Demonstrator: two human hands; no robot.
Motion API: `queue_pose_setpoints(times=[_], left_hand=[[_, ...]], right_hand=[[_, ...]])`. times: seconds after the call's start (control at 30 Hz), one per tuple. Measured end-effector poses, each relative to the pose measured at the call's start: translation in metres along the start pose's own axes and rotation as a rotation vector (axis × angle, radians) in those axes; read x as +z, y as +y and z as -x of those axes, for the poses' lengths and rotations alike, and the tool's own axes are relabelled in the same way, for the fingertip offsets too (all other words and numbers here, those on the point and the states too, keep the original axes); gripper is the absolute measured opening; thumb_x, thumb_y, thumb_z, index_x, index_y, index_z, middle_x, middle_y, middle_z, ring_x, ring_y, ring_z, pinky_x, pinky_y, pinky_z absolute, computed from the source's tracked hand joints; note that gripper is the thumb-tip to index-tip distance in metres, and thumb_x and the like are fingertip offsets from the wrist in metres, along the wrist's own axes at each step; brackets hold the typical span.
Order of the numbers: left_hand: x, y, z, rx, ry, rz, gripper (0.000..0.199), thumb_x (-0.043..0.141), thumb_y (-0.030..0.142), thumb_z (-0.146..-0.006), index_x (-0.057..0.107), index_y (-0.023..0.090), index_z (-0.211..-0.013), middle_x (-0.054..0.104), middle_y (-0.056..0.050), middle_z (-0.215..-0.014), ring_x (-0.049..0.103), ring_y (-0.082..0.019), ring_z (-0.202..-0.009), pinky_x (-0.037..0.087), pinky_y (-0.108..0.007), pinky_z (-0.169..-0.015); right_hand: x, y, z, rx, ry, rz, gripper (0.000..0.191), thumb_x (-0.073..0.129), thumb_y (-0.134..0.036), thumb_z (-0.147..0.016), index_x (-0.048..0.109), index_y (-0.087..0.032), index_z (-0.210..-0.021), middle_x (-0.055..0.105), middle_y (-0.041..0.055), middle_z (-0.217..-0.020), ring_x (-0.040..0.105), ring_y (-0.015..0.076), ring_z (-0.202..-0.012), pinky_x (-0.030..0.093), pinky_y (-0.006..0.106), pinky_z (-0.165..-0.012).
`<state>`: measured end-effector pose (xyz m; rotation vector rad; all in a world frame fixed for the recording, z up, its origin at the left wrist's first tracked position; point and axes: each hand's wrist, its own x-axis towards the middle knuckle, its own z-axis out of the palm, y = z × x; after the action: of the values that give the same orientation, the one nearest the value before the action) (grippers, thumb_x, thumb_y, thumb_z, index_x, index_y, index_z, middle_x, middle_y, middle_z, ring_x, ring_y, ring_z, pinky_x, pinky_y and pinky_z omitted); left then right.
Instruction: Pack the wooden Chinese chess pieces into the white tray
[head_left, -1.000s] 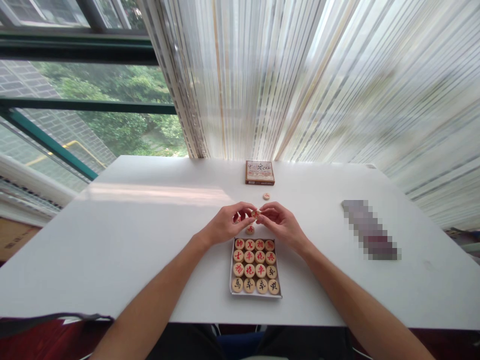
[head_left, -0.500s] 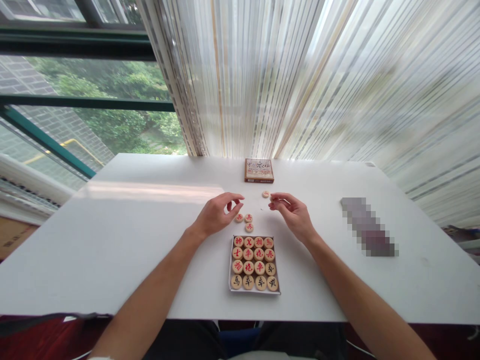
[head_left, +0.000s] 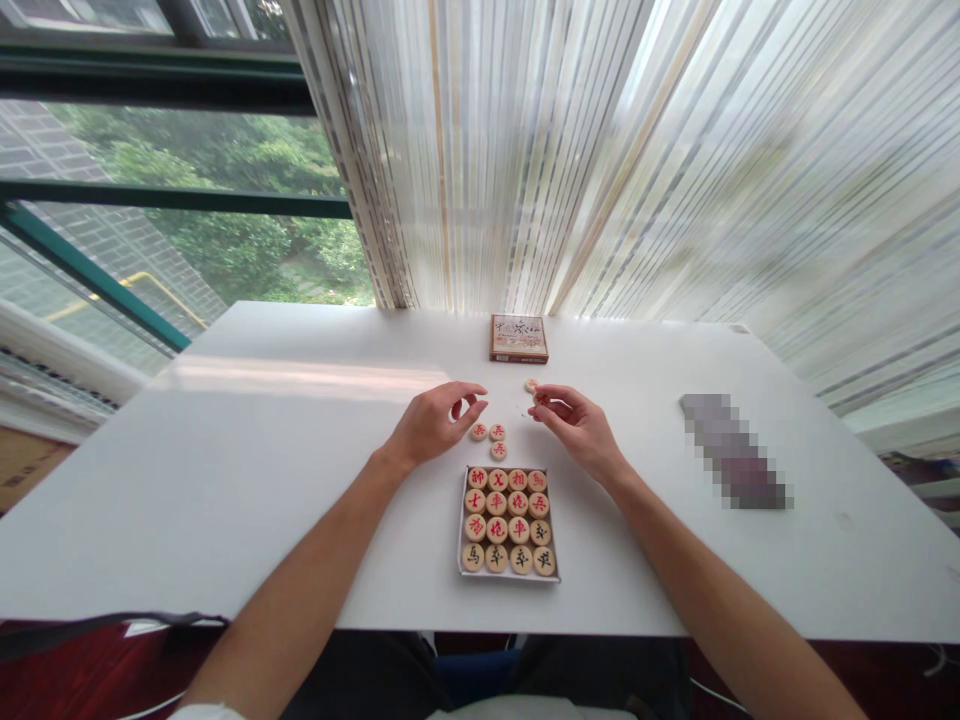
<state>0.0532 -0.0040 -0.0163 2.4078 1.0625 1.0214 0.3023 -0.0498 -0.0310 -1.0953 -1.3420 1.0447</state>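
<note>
My right hand [head_left: 577,425] pinches a round wooden Chinese chess piece [head_left: 539,399] between thumb and fingers, above the table. Just behind it lies another piece [head_left: 530,385], partly covered by the held one. My left hand [head_left: 435,425] is open, thumb and forefinger apart with nothing between them. Close to its thumb lie three red-lettered pieces [head_left: 499,450] in a small cluster. Nearer to me is a shallow square tray [head_left: 462,545], filled with rows of pieces, red characters in the farther rows and black ones mostly in the nearest.
Everything stands on a white table [head_left: 300,500]. A closed chess box [head_left: 519,339] with printed lettering lies toward the far edge. On the right is a long blurred-out object [head_left: 735,450]. A striped curtain [head_left: 525,180] and a window border the table's far side.
My right hand has shifted slightly left, and the piece in its fingers now shows more clearly, overlapping the loose piece behind. My left hand has hardly moved.
</note>
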Motion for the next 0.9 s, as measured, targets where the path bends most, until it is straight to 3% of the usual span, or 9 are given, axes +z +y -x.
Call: queue_pose_setpoints(times=[0.27,0.7,0.9], left_hand=[[0.002,-0.002,0.001,0.002,-0.024,-0.006,0.023,0.057,0.037,-0.095,0.07,0.019,-0.104,0.073,-0.003,-0.09,0.058,-0.013,-0.065,0.049,-0.027,-0.068],[0.002,-0.001,0.001,0.021,-0.082,-0.005,0.018,0.057,0.032,-0.095,0.071,0.021,-0.097,0.073,-0.002,-0.091,0.059,-0.014,-0.068,0.05,-0.028,-0.072],[0.0,0.0,0.001,-0.003,-0.104,0.011,0.028,0.048,0.034,-0.1,0.071,0.019,-0.099,0.073,-0.005,-0.093,0.065,-0.017,-0.081,0.051,-0.029,-0.078]], right_hand=[[0.002,0.0,0.002,0.023,-0.089,0.03,0.031,0.075,-0.043,-0.082,0.072,-0.022,-0.105,0.074,0.0048,-0.099,0.073,0.0221,-0.092,0.059,0.042,-0.091],[0.003,0.01,0.003,0.096,-0.153,0.045,0.036,0.066,-0.044,-0.09,0.069,-0.023,-0.118,0.074,0.0073,-0.112,0.074,0.0218,-0.096,0.059,0.041,-0.094],[0.002,0.004,0.004,0.127,-0.171,0.094,0.04,0.071,-0.038,-0.086,0.066,-0.02,-0.121,0.075,0.0081,-0.108,0.073,0.0229,-0.1,0.056,0.038,-0.095]])
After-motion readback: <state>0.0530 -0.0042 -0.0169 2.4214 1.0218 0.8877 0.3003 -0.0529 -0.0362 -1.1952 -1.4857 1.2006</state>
